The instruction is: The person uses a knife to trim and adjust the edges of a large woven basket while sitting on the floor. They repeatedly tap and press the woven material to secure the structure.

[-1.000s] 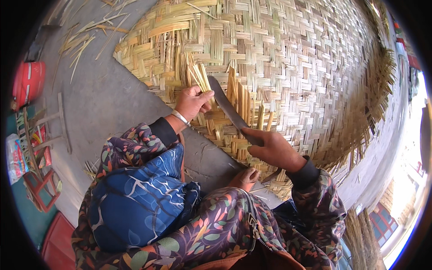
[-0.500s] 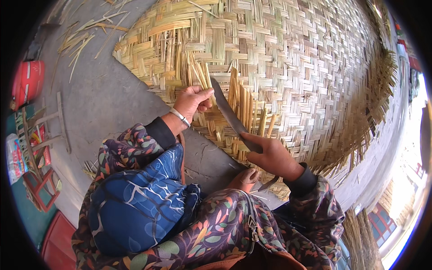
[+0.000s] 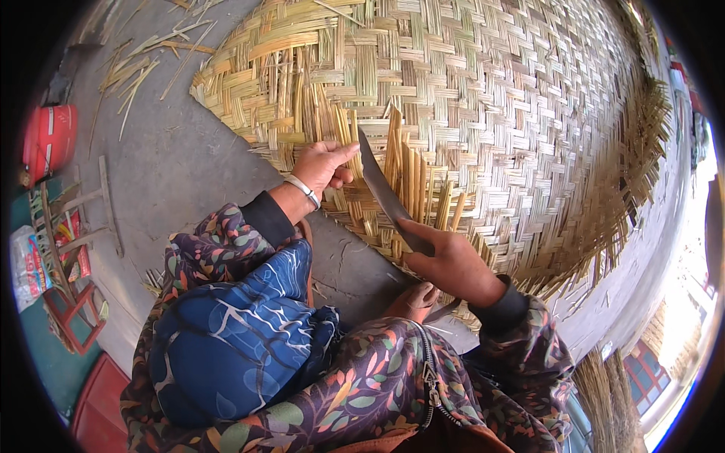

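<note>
A large woven reed mat (image 3: 483, 98) spreads out before me, its near edge close to my body. My left hand (image 3: 321, 167) is closed on a few flat reed strips (image 3: 345, 130) standing up from the mat near its left corner. In my right hand (image 3: 453, 264) is a knife with a long, dark, slightly curved blade (image 3: 384, 189). The blade slants up and left, its tip beside the strips and my left fingertips. Several folded-up strip ends (image 3: 411, 177) rise from the mat just right of the blade. My grip hides the knife's handle.
Loose reed scraps (image 3: 132, 72) lie on the grey floor at the far left. A red container (image 3: 51, 140), a small wooden frame (image 3: 79, 219) and a red folding stool (image 3: 72, 321) are at the left. My foot (image 3: 414, 302) is at the mat's near edge. Straw bundles (image 3: 604, 400) stand lower right.
My right hand and the knife have shifted slightly left. My left hand stays on the strips, which now stand more upright.
</note>
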The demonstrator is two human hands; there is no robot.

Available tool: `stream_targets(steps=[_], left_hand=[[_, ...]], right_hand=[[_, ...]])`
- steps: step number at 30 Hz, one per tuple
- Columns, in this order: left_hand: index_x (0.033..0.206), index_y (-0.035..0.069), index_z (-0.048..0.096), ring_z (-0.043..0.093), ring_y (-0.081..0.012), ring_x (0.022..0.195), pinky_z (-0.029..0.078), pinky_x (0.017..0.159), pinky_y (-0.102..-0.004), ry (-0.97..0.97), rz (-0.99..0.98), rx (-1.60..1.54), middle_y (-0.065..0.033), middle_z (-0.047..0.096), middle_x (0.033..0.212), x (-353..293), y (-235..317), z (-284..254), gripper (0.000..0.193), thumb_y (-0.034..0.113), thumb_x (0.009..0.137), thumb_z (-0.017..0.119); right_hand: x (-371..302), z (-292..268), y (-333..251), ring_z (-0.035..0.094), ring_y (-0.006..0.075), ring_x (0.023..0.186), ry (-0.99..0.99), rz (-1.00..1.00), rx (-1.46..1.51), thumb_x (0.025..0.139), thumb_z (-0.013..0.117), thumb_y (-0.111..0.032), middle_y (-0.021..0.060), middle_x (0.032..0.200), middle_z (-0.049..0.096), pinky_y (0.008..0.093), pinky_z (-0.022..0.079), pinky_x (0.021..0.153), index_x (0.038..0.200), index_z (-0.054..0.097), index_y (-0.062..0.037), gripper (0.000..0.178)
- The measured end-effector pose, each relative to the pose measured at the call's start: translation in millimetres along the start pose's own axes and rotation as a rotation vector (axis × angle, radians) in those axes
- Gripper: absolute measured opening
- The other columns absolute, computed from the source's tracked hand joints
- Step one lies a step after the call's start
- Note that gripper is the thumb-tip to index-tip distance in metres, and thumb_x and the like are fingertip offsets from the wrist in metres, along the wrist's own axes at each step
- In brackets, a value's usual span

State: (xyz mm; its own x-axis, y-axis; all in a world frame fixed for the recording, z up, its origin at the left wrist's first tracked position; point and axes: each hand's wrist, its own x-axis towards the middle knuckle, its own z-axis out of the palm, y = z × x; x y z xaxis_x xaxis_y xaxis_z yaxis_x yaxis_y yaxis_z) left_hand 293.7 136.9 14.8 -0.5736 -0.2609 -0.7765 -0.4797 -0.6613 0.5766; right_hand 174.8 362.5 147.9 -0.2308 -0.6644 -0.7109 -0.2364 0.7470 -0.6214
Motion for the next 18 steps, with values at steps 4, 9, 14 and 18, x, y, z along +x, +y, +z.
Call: stream_targets(steps=[4,9,14,18], left_hand=[[0.093,0.008,0.062,0.063,-0.0068,0.057,0.045,0.044,-0.0190,0.018,0.007,0.004,0.0033,0.060,0.074,-5,3,3,0.028,0.033,0.089,0.073],[0.102,0.001,0.066,0.066,-0.0088,0.060,0.049,0.048,-0.0197,0.044,0.071,0.059,-0.0017,0.066,0.078,-2,2,8,0.032,0.030,0.090,0.072],[0.101,0.001,0.066,0.065,-0.0088,0.057,0.049,0.046,-0.0204,0.070,0.061,0.056,-0.0020,0.066,0.076,1,-1,8,0.034,0.032,0.089,0.073],[0.099,0.001,0.064,0.064,-0.0089,0.055,0.048,0.044,-0.0211,-0.013,-0.006,0.078,-0.0020,0.065,0.074,2,4,3,0.032,0.030,0.088,0.074]], right_hand=[[7,-7,4,0.067,0.0366,0.075,0.022,-0.062,-0.066,0.080,0.066,-0.025,0.0245,0.082,0.066,0.0423,0.053,0.071,0.135,0.056,-0.0106,0.058],[29,28,5,0.067,0.0392,0.073,0.141,-0.001,-0.345,0.082,0.064,-0.030,0.0220,0.077,0.067,0.0497,0.053,0.069,0.137,0.052,-0.0139,0.059],[53,46,9,0.067,0.0378,0.071,0.264,-0.055,-0.375,0.081,0.064,-0.032,0.0196,0.075,0.068,0.0509,0.053,0.066,0.139,0.048,-0.0158,0.062],[57,47,7,0.067,0.0377,0.072,0.273,-0.048,-0.379,0.082,0.063,-0.032,0.0196,0.076,0.068,0.0506,0.053,0.066,0.139,0.048,-0.0159,0.062]])
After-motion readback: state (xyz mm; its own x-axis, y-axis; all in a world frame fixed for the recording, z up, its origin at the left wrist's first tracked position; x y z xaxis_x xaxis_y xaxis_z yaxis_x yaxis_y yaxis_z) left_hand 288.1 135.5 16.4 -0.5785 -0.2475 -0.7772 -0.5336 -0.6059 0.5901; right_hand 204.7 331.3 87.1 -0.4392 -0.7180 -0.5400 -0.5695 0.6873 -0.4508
